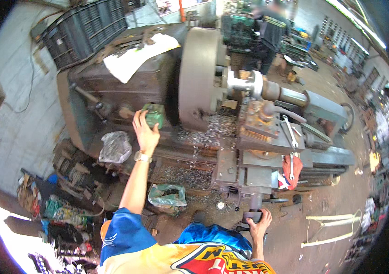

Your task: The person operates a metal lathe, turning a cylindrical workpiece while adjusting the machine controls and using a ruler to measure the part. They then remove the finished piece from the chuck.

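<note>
My left hand (146, 135) reaches to the front of the lathe headstock (112, 91). Its fingers and thumb span the near left side of a small green box (155, 116). Low at the front, my right hand (259, 223) is curled on the dark round handle (251, 216) below the cross slide. A large chuck (199, 77) stands beside the headstock, its rim smooth and slightly blurred. From it a shiny metal workpiece (245, 83) extends right to the tailstock (325, 109). The tool post (263, 116) sits just in front of the workpiece.
Two wrenches (289, 130) and a red cloth (295, 172) lie on the carriage. Metal chips (210, 130) cover the bed under the chuck. A green plastic bag (167, 197) lies low in front. White paper (142, 55) rests on the headstock. Another person (271, 36) stands behind the lathe.
</note>
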Available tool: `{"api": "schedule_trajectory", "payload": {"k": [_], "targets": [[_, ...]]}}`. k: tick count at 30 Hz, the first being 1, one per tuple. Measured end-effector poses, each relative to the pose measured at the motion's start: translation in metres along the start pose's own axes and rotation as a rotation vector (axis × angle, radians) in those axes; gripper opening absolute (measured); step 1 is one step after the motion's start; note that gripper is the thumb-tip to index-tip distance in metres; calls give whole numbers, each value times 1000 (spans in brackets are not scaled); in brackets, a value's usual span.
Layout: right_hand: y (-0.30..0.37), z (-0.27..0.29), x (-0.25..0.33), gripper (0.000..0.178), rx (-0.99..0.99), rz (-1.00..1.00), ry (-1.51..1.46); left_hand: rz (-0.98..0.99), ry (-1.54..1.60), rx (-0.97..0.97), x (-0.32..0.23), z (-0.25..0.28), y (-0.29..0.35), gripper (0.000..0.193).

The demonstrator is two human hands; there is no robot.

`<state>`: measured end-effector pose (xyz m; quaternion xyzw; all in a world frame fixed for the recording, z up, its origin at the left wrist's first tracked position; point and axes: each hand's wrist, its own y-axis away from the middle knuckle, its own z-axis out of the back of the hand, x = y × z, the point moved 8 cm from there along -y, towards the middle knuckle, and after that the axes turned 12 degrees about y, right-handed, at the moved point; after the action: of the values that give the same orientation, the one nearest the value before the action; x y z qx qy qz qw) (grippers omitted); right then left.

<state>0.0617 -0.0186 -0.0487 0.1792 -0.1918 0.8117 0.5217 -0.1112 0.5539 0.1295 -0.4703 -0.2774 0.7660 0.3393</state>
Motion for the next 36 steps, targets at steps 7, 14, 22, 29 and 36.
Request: {"api": "schedule_trajectory", "payload": {"k": [7, 14, 22, 29, 36], "targets": [[-3, -3, -3, 74, 14, -24, 21, 402, 197, -68, 63, 19, 45, 60], [-4, -7, -11, 72, 30, -29, 46, 459, 255, -78, 86, 27, 59, 55], [-4, -5, -6, 69, -3, -18, 41, 664, 582, -88, 120, -14, 47, 42], [-5, -2, -3, 67, -18, -54, 63, 727, 732, -76, 139, -56, 73, 46], [-4, 2, 0, 66, -23, -77, 36, 821, 717, 18, 136, -51, 89, 44]]}}
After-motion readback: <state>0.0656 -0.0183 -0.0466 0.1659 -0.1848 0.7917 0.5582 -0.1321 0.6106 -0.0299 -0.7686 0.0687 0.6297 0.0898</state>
